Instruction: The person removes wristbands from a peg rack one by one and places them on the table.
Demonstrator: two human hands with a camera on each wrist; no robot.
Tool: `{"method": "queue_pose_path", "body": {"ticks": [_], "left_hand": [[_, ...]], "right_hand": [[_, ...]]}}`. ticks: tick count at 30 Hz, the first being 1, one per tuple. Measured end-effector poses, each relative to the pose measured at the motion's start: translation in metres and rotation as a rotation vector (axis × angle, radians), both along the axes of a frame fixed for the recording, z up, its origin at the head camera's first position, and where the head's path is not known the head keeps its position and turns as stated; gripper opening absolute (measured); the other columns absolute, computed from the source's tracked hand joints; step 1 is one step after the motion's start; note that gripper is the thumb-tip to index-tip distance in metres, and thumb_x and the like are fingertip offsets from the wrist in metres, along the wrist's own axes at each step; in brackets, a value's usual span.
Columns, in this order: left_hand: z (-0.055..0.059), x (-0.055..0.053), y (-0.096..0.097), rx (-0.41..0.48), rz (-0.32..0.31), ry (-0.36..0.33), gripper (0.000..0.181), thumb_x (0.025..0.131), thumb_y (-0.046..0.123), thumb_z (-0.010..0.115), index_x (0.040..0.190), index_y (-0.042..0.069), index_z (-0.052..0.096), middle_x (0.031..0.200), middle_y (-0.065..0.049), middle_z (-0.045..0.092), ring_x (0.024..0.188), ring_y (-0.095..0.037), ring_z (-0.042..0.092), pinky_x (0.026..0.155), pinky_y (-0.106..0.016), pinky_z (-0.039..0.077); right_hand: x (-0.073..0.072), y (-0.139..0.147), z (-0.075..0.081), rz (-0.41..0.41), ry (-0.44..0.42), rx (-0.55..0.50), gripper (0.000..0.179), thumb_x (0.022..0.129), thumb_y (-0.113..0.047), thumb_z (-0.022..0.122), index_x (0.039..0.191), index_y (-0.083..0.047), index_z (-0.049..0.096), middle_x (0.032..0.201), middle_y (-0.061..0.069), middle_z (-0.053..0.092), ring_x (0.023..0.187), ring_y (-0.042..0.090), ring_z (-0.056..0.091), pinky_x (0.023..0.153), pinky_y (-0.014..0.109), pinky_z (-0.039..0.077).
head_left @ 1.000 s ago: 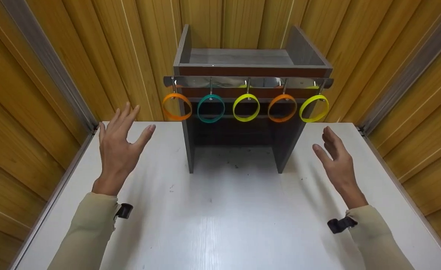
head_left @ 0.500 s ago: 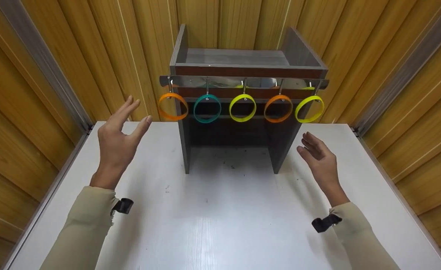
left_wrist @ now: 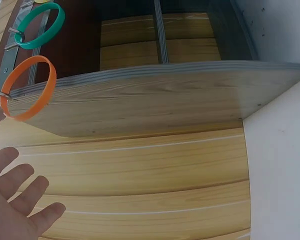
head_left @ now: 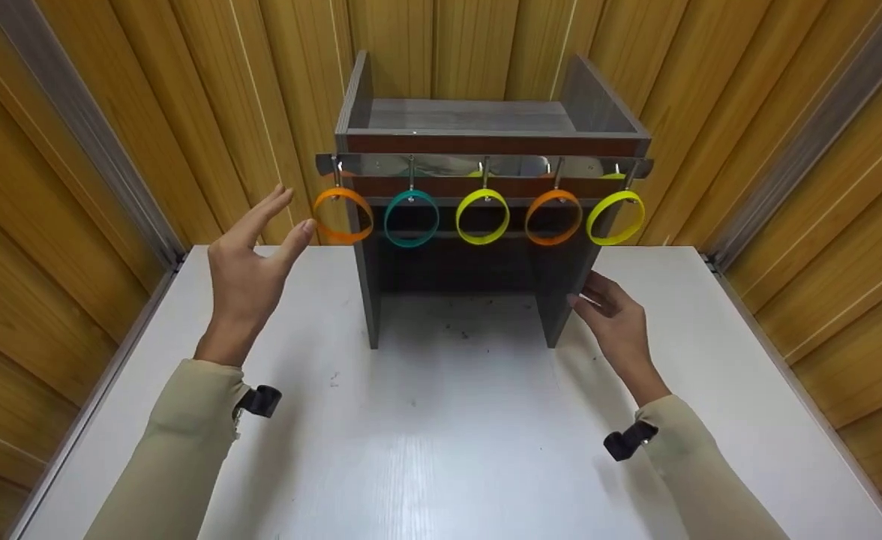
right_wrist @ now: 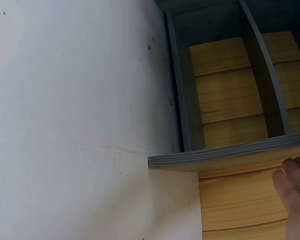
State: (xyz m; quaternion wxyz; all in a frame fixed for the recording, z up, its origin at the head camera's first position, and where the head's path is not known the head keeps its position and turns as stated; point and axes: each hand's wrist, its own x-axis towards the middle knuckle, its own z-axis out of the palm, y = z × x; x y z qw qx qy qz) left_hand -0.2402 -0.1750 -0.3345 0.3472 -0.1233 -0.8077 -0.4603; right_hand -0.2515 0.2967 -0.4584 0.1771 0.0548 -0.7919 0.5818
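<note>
Both Hands Close In, All Five Rings Up on Their Hooks

And here's the left-end orange ring (left_wrist: 52, 80), hanging from its hook on the metal rail (head_left: 448, 165), with the left hand (head_left: 250, 281) now nearer to it, thumb tip just beside the rim! Whether they touch, I can't tell. That hand is wide, fingers apart, gripping nothing. Next along, the teal ring (left_wrist: 61, 21), then a yellow, an orange and a yellow, all hanging free. The bigger move is on the other side: the right hand (head_left: 619, 322) comes inward, right up beside the outer face of the right side panel (head_left: 557, 300); contact is unclear. Its fingers bend loosely and hold nothing. So both hands look placed at the grey shelf unit (head_left: 486, 144), which stands on the white tabletop (head_left: 448, 450), but by my reading, nothing's taken yet.
</note>
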Motion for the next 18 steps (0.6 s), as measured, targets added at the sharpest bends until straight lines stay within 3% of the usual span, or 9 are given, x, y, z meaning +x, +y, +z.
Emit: {"method": "queue_pose_path", "body": {"ticks": [6, 18], "left_hand": [[0.001, 0.0, 0.003, 0.016, -0.017, -0.013, 0.049, 0.099, 0.022, 0.08, 0.143, 0.006, 0.066, 0.146, -0.008, 0.064, 0.137, -0.026, 0.059, 0.118, -0.048, 0.043], [0.001, -0.002, 0.005, 0.067, -0.056, -0.044, 0.045, 0.098, 0.018, 0.08, 0.14, 0.006, 0.069, 0.134, -0.006, 0.072, 0.119, -0.02, 0.07, 0.106, -0.039, 0.055]], "right_hand": [[-0.002, -0.007, -0.003, -0.061, 0.001, 0.031, 0.047, 0.097, -0.017, 0.08, 0.14, -0.002, 0.066, 0.134, 0.015, 0.069, 0.123, 0.025, 0.067, 0.095, 0.02, 0.056], [-0.007, -0.006, -0.013, -0.126, 0.039, 0.044, 0.043, 0.098, -0.02, 0.079, 0.137, -0.004, 0.069, 0.131, 0.009, 0.072, 0.118, 0.013, 0.068, 0.096, 0.021, 0.055]]}}
